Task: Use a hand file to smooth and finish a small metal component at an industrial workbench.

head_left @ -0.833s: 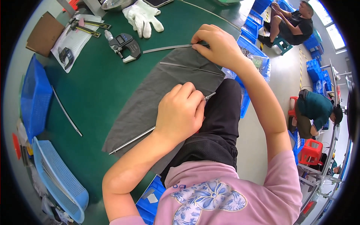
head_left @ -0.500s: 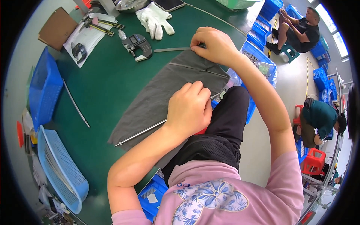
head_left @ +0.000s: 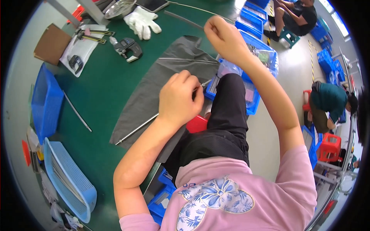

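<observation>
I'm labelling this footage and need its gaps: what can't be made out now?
All in the head view:
- metal rod, middle stretch: hidden by the left hand
- grey strip, right end: hidden by the right hand
- flat dark device, upper part: cut off by the picture's top edge

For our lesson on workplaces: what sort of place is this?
Probably a small-parts workshop or factory: there are calipers, a micrometer on the green table, and stacked blue crates at the picture's right.

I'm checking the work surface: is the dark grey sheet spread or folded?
Spread: the dark grey sheet lies broadly across the green table, though one far corner curls.
</observation>
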The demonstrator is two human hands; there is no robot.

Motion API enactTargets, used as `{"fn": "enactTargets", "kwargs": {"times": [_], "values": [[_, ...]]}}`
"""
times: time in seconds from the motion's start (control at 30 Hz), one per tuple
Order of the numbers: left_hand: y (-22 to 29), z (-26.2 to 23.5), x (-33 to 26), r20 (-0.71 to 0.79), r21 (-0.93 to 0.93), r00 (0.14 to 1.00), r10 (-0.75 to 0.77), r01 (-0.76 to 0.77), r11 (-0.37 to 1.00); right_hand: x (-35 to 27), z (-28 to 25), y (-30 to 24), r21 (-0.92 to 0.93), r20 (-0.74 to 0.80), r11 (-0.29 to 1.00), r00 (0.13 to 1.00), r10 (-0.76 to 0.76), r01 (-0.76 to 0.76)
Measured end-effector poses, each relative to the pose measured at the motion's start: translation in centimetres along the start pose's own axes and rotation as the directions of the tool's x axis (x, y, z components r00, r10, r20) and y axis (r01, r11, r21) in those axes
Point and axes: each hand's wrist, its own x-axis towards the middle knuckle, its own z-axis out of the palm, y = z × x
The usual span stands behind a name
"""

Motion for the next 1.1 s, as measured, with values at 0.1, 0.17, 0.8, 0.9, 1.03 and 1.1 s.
{"fn": "enactTargets", "kwargs": {"times": [0.1, 0.17, 0.8, 0.9, 1.03, 1.1], "values": [[0.2, -0.3, -0.4, 0.034, -0.002, 0.998, -0.048, 0.048, 0.999, -7.1, -1.1, -0.7, 0.292, 0.089, 0.921, 0.966, 0.241, -0.257], [0.4, -0.3, -0.5, 0.039, -0.006, 0.998, -0.053, 0.053, 0.999, -11.3, -1.3, -2.3, 0.524, 0.243, 0.714, 0.885, 0.397, -0.464], [1.0, -0.6, -0.7, 0.042, -0.096, 0.993, -0.108, 0.112, 0.989, -15.9, 2.1, -4.1, 0.516, 0.198, 0.738, 0.899, 0.391, -0.435], [1.0, -0.6, -0.6, 0.031, -0.095, 0.995, -0.093, 0.096, 0.991, -15.6, 1.8, -4.2, 0.486, 0.204, 0.765, 0.906, 0.371, -0.423], [1.1, -0.4, -0.6, 0.029, -0.117, 0.994, -0.103, 0.106, 0.987, -15.4, 1.7, -4.3, 0.437, 0.194, 0.807, 0.918, 0.346, -0.396], [1.2, -0.4, -0.6, 0.032, -0.135, 0.993, -0.114, 0.118, 0.984, -15.2, 1.6, -4.4, 0.432, 0.187, 0.814, 0.922, 0.339, -0.387]]}}
